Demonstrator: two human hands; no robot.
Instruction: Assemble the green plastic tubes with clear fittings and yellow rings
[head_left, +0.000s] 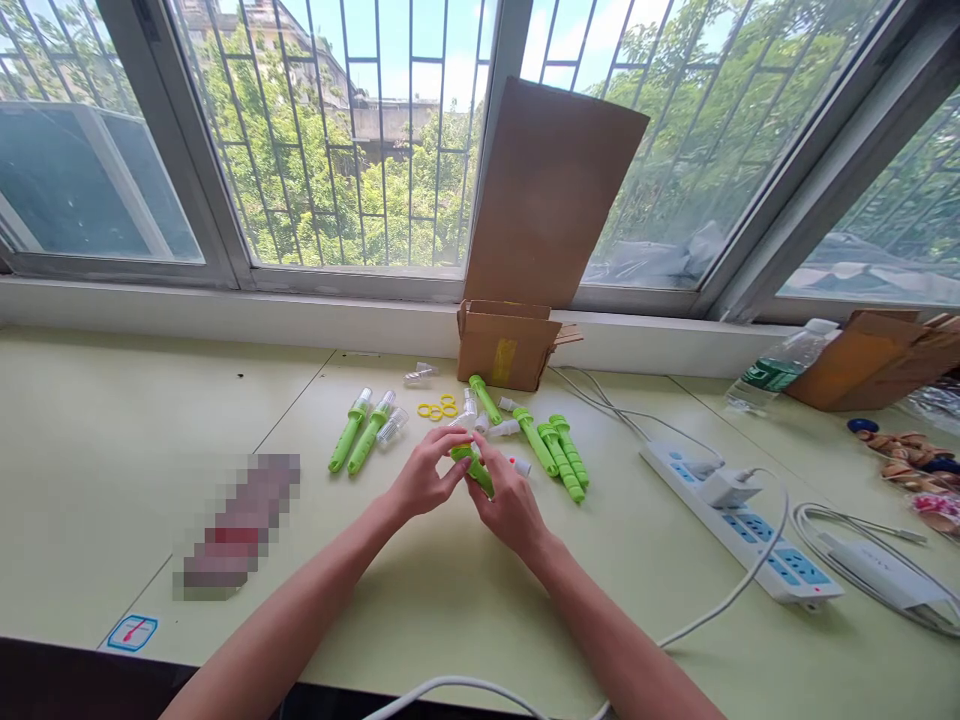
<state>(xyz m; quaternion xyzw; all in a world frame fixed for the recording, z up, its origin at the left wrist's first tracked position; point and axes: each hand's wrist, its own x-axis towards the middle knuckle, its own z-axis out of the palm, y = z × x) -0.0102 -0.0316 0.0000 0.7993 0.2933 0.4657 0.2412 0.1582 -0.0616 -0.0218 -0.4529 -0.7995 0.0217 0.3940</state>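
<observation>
Over the middle of the table, both hands meet at a green plastic tube [480, 478]. My right hand [508, 503] is closed round its body. My left hand [426, 478] pinches at its upper end, where a bit of yellow shows; the fingers hide most of that end. Just beyond lie several yellow rings [448, 410] and a clear plastic cap [391, 428]. To the left rest two green tubes with clear caps [371, 433]. On the right are several green tubes without clear caps [535, 441]. A small white cylinder with a red mark [520, 466] lies beside my right hand.
A cardboard box [499, 345] with its flap raised stands against the window. To the right lie a white power strip [742, 525], cables, a charger [885, 570] and a plastic bottle [780, 368]. A blurred-out object [240, 530] is at the left.
</observation>
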